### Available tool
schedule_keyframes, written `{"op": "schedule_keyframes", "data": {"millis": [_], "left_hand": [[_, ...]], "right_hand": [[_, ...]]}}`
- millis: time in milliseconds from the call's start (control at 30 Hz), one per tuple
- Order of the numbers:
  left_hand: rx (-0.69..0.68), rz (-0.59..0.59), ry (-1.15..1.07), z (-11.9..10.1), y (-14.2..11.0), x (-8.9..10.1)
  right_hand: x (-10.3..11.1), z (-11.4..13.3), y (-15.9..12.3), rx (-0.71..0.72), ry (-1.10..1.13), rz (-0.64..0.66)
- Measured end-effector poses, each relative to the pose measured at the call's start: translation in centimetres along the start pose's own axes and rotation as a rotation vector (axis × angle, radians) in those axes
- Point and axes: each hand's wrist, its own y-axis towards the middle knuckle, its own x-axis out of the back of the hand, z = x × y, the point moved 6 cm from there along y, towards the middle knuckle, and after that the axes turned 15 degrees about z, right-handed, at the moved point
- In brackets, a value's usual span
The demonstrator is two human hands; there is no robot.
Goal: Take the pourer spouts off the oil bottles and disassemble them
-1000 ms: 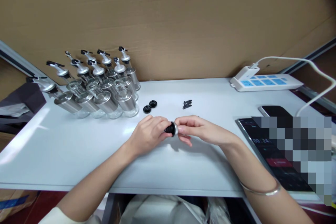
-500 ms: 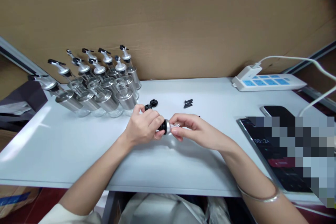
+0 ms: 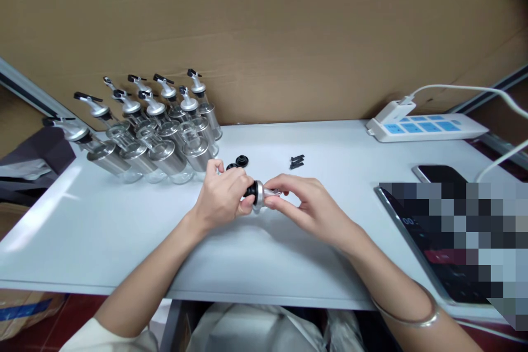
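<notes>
- Left hand [image 3: 220, 198] curled around the black end of a small pourer cap [image 3: 256, 194], fingers [image 3: 238, 177] closed on it.
- Right hand [image 3: 307, 206] pinching the cap's silver spout end, thumb and forefinger tight on it, other fingers loosely bent.
- Cap held just above the white surface [image 3: 124, 242], near the middle, between the two hands.
- Two loose black rubber stoppers [image 3: 239, 162] lying just beyond the left hand, one partly hidden behind its knuckles.
- A small black clip part [image 3: 296, 161] lying further right on the surface, apart from both hands.
- A cluster of glass-and-steel dispenser bottles [image 3: 165, 146] standing at the far left, each topped with a silver pourer and black lever; glass parts look clear, contents not discernible.
- White power strip [image 3: 424, 127] with blue sockets at the far right, a white cable [image 3: 466, 88] plugged in and looping off to the right.
- Dark phone [image 3: 435, 172] lying near the right edge, beside a partly blurred tablet [image 3: 416, 242].
- Brown cardboard wall [image 3: 264, 33] closing off the far side.
- Thin silver bangle [image 3: 406, 316] on the right wrist.
</notes>
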Motion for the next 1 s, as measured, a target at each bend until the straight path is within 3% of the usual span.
{"op": "schedule_keyframes", "data": {"millis": [200, 500, 700, 1000], "left_hand": [[0.062, 0.023, -0.140, 0.5, -0.1, -0.3], [0.185, 0.180, -0.477, 1.3, -0.1, -1.0], [0.378, 0.316, -0.810, 1.9, -0.3, -2.4], [0.488, 0.448, -1.382, 1.4, -0.6, -3.5]], "right_hand": [[0.1, 1.0, -0.2, 0.161, -0.329, -0.132], [0.2, 3.1, -0.9, 0.322, -0.694, -0.338], [0.0, 3.1, -1.5, 0.381, -0.791, -0.377], [-0.2, 3.1, -2.1, 0.421, -0.838, -0.418]]}}
